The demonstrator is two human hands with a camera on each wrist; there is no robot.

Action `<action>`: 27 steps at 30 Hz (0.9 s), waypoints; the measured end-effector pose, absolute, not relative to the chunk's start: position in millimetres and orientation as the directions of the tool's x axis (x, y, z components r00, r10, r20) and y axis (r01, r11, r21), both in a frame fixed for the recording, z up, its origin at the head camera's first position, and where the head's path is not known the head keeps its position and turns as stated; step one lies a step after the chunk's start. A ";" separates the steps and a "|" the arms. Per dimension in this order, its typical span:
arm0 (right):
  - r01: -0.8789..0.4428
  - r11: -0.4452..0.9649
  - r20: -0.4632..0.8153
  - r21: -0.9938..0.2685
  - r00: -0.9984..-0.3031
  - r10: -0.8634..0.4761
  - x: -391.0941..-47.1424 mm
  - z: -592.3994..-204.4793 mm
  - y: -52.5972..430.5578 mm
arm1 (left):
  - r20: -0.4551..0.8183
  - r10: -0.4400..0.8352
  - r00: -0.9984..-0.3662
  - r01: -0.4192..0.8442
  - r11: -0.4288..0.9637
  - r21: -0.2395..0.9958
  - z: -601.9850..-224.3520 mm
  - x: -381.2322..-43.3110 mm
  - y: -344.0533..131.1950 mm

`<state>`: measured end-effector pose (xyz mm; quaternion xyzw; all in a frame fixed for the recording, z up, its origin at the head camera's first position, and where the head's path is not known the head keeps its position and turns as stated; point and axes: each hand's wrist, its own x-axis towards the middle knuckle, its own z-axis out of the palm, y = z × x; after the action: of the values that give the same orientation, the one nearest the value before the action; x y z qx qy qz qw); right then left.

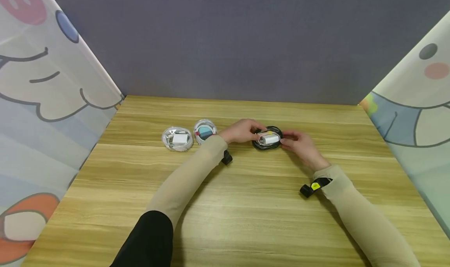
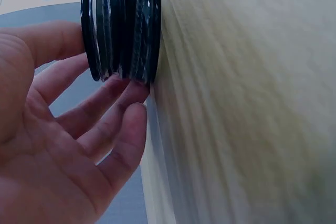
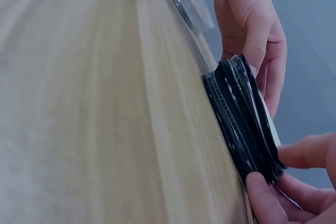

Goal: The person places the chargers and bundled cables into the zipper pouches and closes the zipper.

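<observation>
A small round clear zip pouch with black edging [image 1: 267, 146] lies on the wooden table, with a white charger plug [image 1: 271, 139] and a bit of yellow showing through its top. My left hand [image 1: 242, 131] holds its left side, thumb and fingers about the rim. On the opposite side my right hand [image 1: 301, 146] pinches the edge between thumb and fingers. Both wrist views show the black zipper band [image 3: 226, 103] running round the side of the pouch, and it looks closed there.
Left of my left hand are two more round clear pouches with pale edging: one [image 1: 170, 141] with a white plug, the other [image 1: 201, 122] with a blue-green item, partly covered by my sleeve. A grey panel [image 1: 232, 44] stands behind the table, cartoon-printed cloth [image 1: 21, 142] at the sides.
</observation>
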<state>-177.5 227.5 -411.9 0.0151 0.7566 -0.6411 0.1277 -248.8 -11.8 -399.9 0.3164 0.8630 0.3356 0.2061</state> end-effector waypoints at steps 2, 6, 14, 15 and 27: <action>0.184 0.201 -0.217 -0.962 -0.964 -0.154 -175.2 -411.3 226.3 | -0.147 0.700 -0.699 0.440 0.583 0.683 -397.7 -247.4 -14.1; 0.158 0.280 -0.219 -0.947 -0.955 -0.202 -169.4 -408.3 223.5 | -0.156 0.735 -0.660 0.497 0.582 0.644 -394.0 -244.6 -18.9; 0.149 0.353 -0.258 -0.923 -0.924 -0.284 -160.1 -401.5 215.2 | -0.183 0.736 -0.651 0.475 0.584 0.658 -390.1 -236.3 -32.0; 0.140 0.367 -0.256 -0.920 -0.923 -0.289 -160.7 -401.9 215.1 | -0.188 0.741 -0.644 0.481 0.584 0.654 -388.7 -234.4 -33.6; -0.106 0.528 -0.146 -0.842 -0.899 -0.413 -171.8 -409.5 197.2 | -0.234 0.754 -0.614 0.491 0.597 0.634 -385.3 -214.2 -54.8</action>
<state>-171.8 197.2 -409.5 -0.1513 0.8581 -0.4615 0.1665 -214.2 -54.8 -385.3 0.3625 0.8586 0.2644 0.2479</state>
